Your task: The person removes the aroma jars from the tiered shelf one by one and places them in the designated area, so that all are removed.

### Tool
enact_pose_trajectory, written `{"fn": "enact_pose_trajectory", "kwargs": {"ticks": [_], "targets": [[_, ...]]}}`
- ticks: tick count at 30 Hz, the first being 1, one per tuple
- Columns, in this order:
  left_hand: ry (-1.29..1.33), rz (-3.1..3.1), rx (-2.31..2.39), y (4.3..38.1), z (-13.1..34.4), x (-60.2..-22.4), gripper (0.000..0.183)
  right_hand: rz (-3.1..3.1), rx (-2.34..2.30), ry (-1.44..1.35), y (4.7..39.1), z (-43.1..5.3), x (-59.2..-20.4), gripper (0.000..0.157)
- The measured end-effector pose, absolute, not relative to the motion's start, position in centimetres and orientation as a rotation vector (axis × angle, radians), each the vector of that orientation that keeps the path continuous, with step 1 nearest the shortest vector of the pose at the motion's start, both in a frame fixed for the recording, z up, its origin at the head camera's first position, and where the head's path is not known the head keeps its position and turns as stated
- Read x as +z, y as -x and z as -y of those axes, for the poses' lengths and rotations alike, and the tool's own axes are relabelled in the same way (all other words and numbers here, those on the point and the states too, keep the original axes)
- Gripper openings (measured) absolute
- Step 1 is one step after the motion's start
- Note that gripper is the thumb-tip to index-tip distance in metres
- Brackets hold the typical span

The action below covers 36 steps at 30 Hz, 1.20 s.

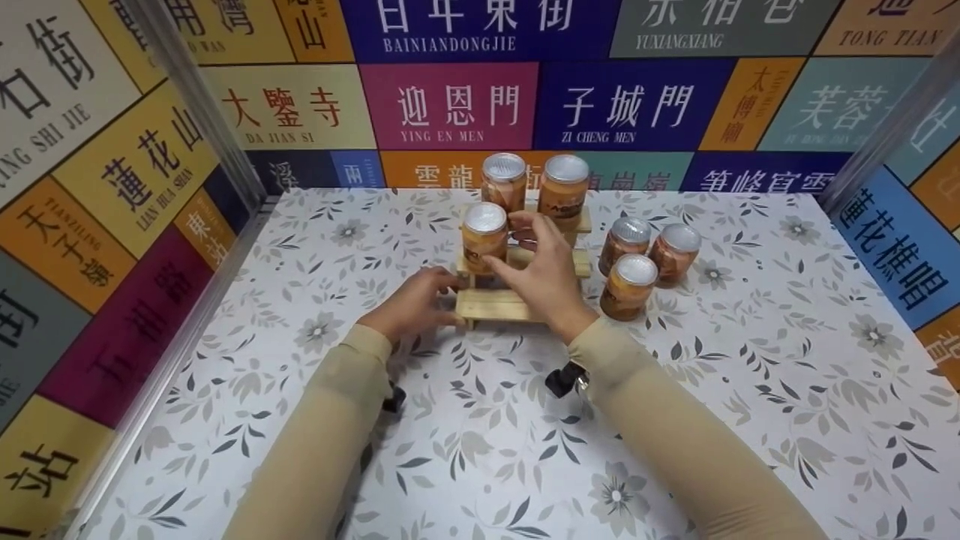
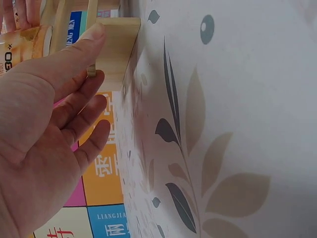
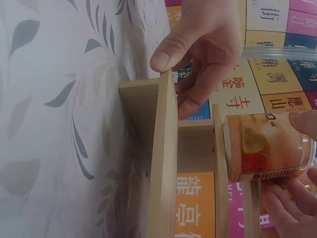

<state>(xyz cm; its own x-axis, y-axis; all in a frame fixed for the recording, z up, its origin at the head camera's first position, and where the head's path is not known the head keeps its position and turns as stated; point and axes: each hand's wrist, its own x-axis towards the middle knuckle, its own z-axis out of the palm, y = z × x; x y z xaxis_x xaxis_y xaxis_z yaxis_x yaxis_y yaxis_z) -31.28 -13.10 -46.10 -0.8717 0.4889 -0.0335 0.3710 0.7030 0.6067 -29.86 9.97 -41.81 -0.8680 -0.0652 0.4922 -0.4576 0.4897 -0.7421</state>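
1. Location: the can is upright at the left end of the middle step of the wooden stand. Whether its base bears fully on the board cannot be confirmed.
2. Hands: the right hand is clamped around the can, thumb opposite fingers. The left hand pinches the left end of the lowest step.
3. Hazard: the can could tip or drop if released with its base partly over the narrow board's edge.
4. Hazard: a pull by the left hand might rock the stand and upset the top cans.
5. Hazard: the right hand's fingers are near the top cans; a careless lift could knock one.
6. Condition: short, round can; shiny silver lid; orange wrap with fruit picture and dark lettering. No dents noted on the visible side.
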Motion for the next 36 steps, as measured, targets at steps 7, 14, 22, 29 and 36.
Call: {"fn": "enact_pose_trajectory", "kwargs": {"ticks": [7, 14, 22, 29, 36], "targets": [[-0.663, -2.716, 0.923, 31.1, 13.2, -46.1, 0.064, 2.295, 1.322, -0.429, 30.4, -8.9, -42.1, 0.069], [-0.705, -2.724, 0.894, 31.0, 13.4, -46.2, 0.060, 2.216, 1.426, -0.409, 30.6, -7.9, -42.6, 0.068], [-0.677, -2.720, 0.919, 31.0, 13.4, -46.3, 0.060, 2.191, 1.374, -0.363, 30.8, -7.2, -42.9, 0.069], [-0.668, -2.713, 0.928, 31.0, 13.2, -46.3, 0.061, 2.169, 1.458, -0.406, 30.3, -8.3, -43.0, 0.069], [-0.693, -2.706, 0.955, 31.0, 13.1, -46.1, 0.062, 2.162, 1.385, -0.404, 29.7, -10.3, -42.7, 0.067]]}}
